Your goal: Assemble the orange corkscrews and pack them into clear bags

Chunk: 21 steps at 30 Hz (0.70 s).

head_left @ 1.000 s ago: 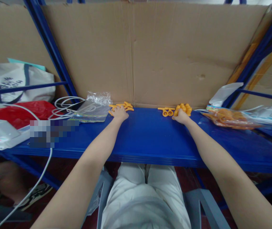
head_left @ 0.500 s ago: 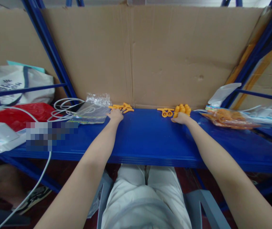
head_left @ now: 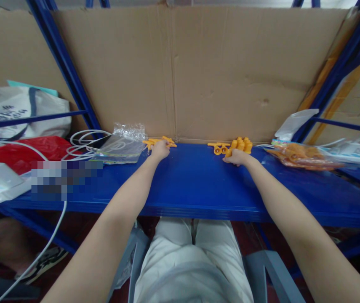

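My left hand (head_left: 160,150) reaches to the back of the blue shelf, its fingers bent together over a small pile of thin orange-yellow plastic pieces (head_left: 150,142). What sits between those fingertips is hidden. Further right, my right hand (head_left: 237,157) is closed at the front of a cluster of rounded orange-yellow plastic pieces (head_left: 245,144). An orange-yellow plastic part shows at its fingertips and seems gripped there. Just left of this hand lie two round cup-like orange pieces (head_left: 220,150) below a thin yellow bar (head_left: 215,144).
A cardboard panel (head_left: 217,75) stands behind the blue shelf (head_left: 192,185). On the left are a clear plastic bag (head_left: 121,149), white cables (head_left: 83,141), a red bag (head_left: 41,149) and a white adapter (head_left: 3,181). A bag of orange parts (head_left: 302,155) lies right. Blue posts flank both sides.
My left hand has moved slightly right across the yellow pile, and its fingers have bent inward. My right hand has shifted a little left and toward me, in front of the cluster.
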Available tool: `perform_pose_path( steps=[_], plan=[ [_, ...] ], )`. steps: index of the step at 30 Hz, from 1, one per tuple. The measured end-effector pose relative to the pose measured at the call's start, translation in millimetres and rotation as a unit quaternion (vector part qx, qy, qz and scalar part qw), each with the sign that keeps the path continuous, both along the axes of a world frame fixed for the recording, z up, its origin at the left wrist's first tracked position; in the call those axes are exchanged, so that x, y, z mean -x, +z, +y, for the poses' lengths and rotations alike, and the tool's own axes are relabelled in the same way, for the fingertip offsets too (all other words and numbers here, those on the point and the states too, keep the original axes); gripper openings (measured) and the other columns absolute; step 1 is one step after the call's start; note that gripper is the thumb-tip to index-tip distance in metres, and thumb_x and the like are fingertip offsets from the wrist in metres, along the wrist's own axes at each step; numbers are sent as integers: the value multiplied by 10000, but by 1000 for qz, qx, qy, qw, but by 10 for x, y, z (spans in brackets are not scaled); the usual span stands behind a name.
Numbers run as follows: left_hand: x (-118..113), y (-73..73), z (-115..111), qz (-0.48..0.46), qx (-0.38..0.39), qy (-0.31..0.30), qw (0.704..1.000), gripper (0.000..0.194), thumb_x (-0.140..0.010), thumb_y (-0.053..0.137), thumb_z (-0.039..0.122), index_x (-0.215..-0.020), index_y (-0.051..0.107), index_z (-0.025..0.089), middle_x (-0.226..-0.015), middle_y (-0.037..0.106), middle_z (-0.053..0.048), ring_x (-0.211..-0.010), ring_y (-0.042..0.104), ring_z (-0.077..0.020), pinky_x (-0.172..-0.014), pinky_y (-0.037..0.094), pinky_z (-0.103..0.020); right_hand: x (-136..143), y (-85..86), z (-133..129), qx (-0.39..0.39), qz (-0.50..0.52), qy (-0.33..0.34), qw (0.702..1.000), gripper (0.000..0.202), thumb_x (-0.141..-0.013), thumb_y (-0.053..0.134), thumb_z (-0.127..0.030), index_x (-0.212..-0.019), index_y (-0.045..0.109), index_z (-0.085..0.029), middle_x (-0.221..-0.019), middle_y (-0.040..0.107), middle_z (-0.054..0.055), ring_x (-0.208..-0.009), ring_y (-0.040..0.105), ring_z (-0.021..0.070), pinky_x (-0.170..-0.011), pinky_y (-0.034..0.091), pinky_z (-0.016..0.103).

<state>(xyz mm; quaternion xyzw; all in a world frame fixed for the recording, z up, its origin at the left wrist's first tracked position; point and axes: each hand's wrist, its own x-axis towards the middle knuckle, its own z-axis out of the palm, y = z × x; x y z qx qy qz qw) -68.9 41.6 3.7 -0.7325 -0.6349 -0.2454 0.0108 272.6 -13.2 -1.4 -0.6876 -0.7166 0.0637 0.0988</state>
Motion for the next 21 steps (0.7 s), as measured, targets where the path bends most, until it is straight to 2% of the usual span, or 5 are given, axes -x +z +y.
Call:
perform_pose_path(
  steps=[1, 4, 9, 12, 21],
  plan=[
    [-49, -11, -2, -1, -4, -5, 1000, 250, -883, 593, 186, -1122, 667, 188, -1169, 713, -100, -1165, 627, -277, -970, 468, -396, 2, 1, -3, -1, -3, 8, 1000, 327, -842, 588, -464, -836, 709, -159, -567, 637, 115, -552, 671, 281, -556, 563, 394],
    [-212, -45, -31, 5, 6, -99, 995, 229, -851, 610, 141, -1054, 709, 181, -1111, 734, -84, -1084, 664, -238, -941, 485, -335, 29, 20, -34, 4, -3, 10, 1000, 336, -828, 634, -480, -847, 706, -153, -598, 659, 117, -585, 682, 286, -588, 568, 390],
    [-358, -110, -68, 32, 14, -170, 985, 227, -835, 625, 146, -1039, 722, 175, -1063, 751, -77, -1007, 681, -221, -890, 507, -304, 134, 77, -119, -12, -21, -14, 1000, 247, -823, 682, -362, -908, 711, -132, -850, 735, 158, -820, 720, 331, -766, 556, 396],
    [-375, -132, -69, 38, 18, -197, 980, 233, -827, 627, 140, -1036, 723, 177, -1028, 760, -63, -971, 688, -201, -870, 515, -280, 214, 102, -167, -32, -43, 0, 999, 235, -833, 682, -356, -918, 705, -139, -963, 739, 149, -931, 712, 307, -819, 540, 354],
    [-428, -105, -137, 25, 12, -236, 971, 205, -851, 600, 134, -1014, 718, 171, -1005, 763, -59, -934, 692, -192, -856, 515, -279, 433, 118, -224, -112, -51, 45, 991, 252, -834, 644, -299, -1053, 659, -174, -1082, 730, 126, -974, 693, 266, -819, 527, 341]
  ],
)
